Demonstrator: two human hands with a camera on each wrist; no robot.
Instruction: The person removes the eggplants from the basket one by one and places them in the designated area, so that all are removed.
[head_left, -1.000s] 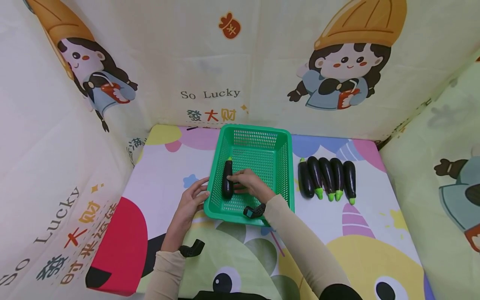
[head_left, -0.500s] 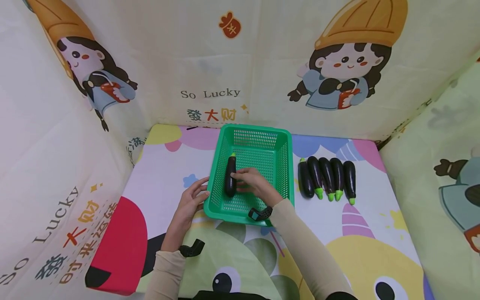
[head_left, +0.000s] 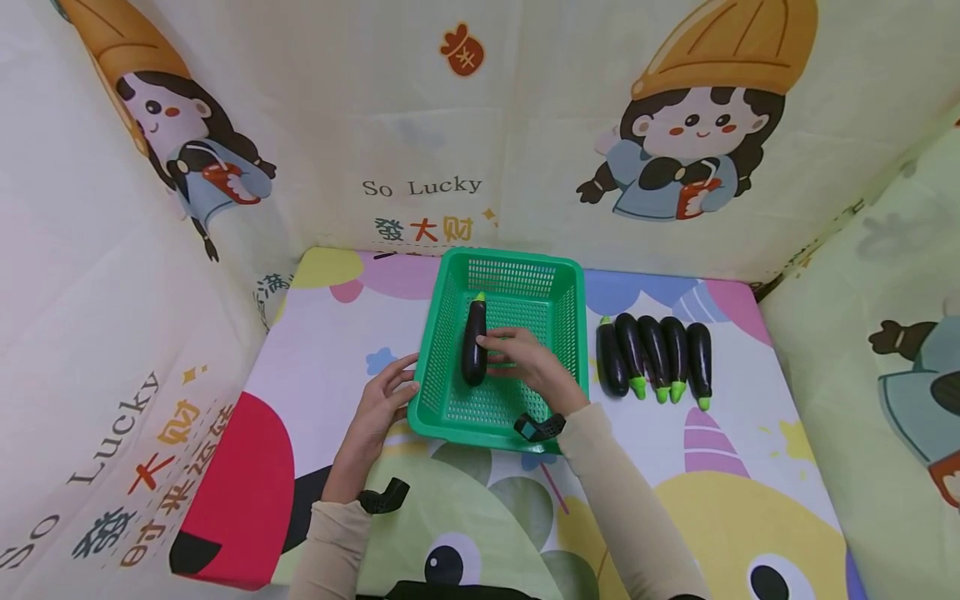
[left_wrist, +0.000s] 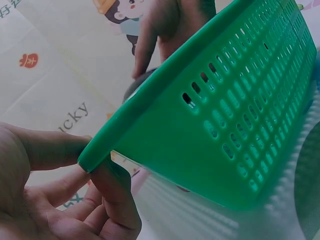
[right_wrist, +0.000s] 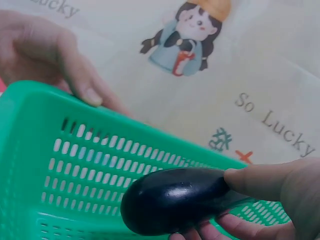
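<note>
An eggplant (head_left: 474,346), dark purple with a green tip, is in the right hand (head_left: 525,360) over the inside of a green plastic basket (head_left: 510,437). In the right wrist view the thumb and fingers grip the eggplant (right_wrist: 172,200) from both sides, its rounded end toward the camera. At the basket's left side is the left hand (head_left: 375,408). The left wrist view shows the left thumb and fingers (left_wrist: 117,202) pinching the rim of the basket (left_wrist: 150,107) at its corner.
Several more eggplants (head_left: 654,348) lie in a row on the patterned table cover (head_left: 337,333) right of the basket. Cloth walls with printed cartoon figures (head_left: 697,154) stand at the back and sides.
The right hand has moved right and slightly away from the person, carrying the eggplant from the basket's left side toward its middle. The left hand and the basket have stayed in place.
</note>
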